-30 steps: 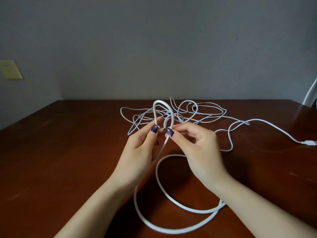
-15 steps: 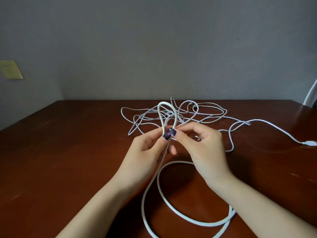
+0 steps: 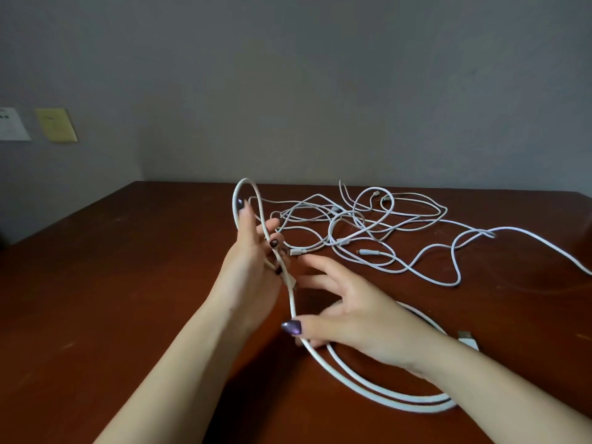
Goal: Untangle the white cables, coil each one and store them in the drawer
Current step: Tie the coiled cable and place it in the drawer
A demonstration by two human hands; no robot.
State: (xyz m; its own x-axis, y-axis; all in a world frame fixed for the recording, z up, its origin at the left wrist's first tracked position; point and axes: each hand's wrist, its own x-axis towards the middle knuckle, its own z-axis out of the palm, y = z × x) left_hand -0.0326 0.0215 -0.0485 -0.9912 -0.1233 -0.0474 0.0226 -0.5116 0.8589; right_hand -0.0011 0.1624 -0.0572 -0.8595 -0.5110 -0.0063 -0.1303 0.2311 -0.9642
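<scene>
**Obs.: thick cable looped in left hand; thin tangle toward far edge of table**

Left hand (image 3: 253,267) gripped the thick white cable (image 3: 292,302); its thumb and curled fingers were clamped together on two crossing strands, held above the table (image 3: 128,299); the index finger (image 3: 242,213) stood upright inside a narrow teardrop loop that rose over the hand.

From that grip the cable ran down toward the near edge and passed under the thumb of the right hand (image 3: 355,318); it then swept in two parallel arcs over the table beneath the right forearm, toward the near right corner.

Right hand: fingers spread apart and nearly straight, motion-blurred; thumb laid across the cable and touching it; the other fingertips were apart from it.

Cable: round in section, with a smooth matte white jacket, clearly heavier than the rest.

USB plug (image 3: 468,340): flat, rectangular and pale, lying on the table just beside the right wrist, toward the right edge; which cable it ended could not be told.

Tangle of thinner white cables (image 3: 352,219) lay beyond both hands, toward the far edge and right of centre; the loops overlapped loosely and small connector ends showed among them; one strand trailed off to the right edge.

Table: dark reddish-brown wood, smooth, with a faint sheen and small scuffs.

Grey wall (image 3: 320,91) behind; a yellowish wall plate (image 3: 56,125) and a white paper sheet (image 3: 12,125) were on it at left.
</scene>
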